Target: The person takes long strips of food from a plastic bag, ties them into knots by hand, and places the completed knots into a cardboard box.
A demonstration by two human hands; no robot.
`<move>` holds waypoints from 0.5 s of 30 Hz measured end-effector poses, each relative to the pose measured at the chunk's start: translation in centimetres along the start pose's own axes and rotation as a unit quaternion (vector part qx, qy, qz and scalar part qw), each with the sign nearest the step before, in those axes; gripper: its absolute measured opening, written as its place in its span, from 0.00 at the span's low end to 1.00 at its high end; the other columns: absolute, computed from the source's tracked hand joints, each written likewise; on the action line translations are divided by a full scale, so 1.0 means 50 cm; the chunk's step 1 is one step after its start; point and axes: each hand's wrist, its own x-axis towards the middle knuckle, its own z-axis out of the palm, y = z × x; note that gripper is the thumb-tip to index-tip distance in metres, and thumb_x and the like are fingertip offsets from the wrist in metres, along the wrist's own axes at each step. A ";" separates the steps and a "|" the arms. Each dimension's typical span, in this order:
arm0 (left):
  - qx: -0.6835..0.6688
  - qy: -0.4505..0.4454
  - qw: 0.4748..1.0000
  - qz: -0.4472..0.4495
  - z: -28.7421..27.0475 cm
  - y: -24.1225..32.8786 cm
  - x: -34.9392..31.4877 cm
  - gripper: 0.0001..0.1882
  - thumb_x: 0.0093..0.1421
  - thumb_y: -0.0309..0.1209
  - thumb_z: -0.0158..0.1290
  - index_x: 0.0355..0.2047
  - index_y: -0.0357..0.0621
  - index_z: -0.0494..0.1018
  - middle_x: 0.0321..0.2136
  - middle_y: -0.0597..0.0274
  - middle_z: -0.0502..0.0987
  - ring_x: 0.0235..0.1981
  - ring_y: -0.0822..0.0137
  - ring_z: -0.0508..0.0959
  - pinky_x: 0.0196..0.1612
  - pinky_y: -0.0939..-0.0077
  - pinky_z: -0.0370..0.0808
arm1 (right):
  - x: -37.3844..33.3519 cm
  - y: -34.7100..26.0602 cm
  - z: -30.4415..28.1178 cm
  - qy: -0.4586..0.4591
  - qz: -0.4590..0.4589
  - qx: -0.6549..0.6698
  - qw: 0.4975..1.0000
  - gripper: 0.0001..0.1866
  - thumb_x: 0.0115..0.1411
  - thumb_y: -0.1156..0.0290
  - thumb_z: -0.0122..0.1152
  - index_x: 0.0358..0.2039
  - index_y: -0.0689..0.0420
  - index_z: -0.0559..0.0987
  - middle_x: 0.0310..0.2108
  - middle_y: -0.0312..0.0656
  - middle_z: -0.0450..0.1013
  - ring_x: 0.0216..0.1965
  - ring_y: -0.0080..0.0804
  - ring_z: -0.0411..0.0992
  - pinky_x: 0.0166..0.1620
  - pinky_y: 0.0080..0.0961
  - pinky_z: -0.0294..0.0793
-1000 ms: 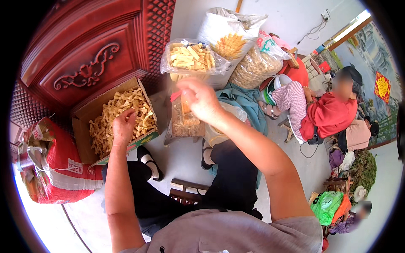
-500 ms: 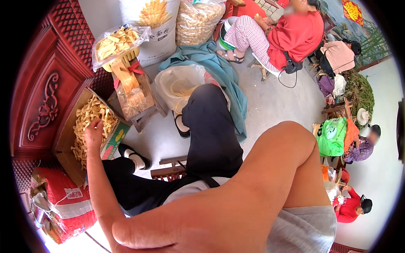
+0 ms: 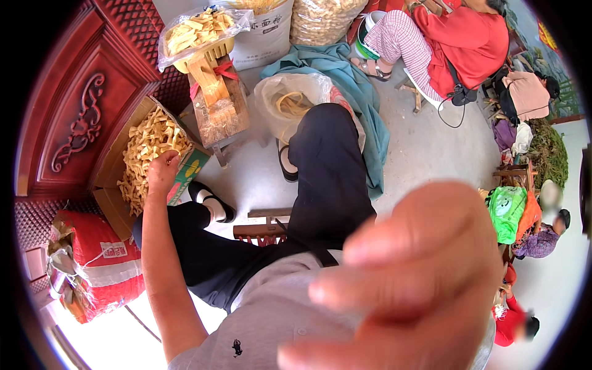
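My left hand is at the near side of a cardboard box, its fingertips bent together over the pieces. Whether a piece is between them is too small to tell. Filling the box are pale yellow, knotted-looking pieces. Large and blurred, my right hand is raised close to the camera, fingers apart and slightly curled, with nothing seen in them. Ahead stands a small wooden bench with a wooden block on it. A yellow basket, lined with clear plastic, holds flat pale strips.
A clear plastic bag stands open by my knee, on a teal cloth. A red sack lies left. White sacks stand behind the bench. A person in red sits ahead right; others sit along the right side.
My right hand has swung up before the camera; earlier its bare arm crossed the lower view. My left hand stays at the box. The whole view has shifted, moving the scene rightward.
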 end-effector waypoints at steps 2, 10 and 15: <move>0.015 0.002 0.997 0.069 0.011 0.007 -0.001 0.11 0.55 0.33 0.54 0.36 0.41 0.77 0.24 0.54 0.78 0.23 0.64 0.78 0.32 0.72 0.73 | -0.045 0.083 -0.012 -0.017 0.102 -0.056 0.993 0.09 0.53 0.84 0.52 0.34 0.61 0.77 0.32 0.42 0.76 0.25 0.28 0.73 0.32 0.21 0.72; 0.020 -0.036 0.996 0.078 0.042 0.072 -0.001 0.10 0.56 0.31 0.54 0.37 0.40 0.75 0.22 0.54 0.77 0.18 0.64 0.76 0.28 0.70 0.73 | -0.473 0.375 0.011 -0.027 0.620 -0.017 0.784 0.10 0.60 0.82 0.46 0.36 0.62 0.77 0.33 0.40 0.76 0.32 0.24 0.74 0.37 0.20 0.73; 0.040 -0.106 0.993 0.042 0.060 0.094 0.013 0.11 0.56 0.30 0.54 0.39 0.40 0.74 0.27 0.51 0.78 0.27 0.58 0.78 0.33 0.67 0.73 | -0.688 0.464 0.076 -0.046 0.638 -0.069 0.766 0.10 0.58 0.73 0.51 0.37 0.56 0.79 0.34 0.47 0.77 0.37 0.46 0.75 0.42 0.32 0.73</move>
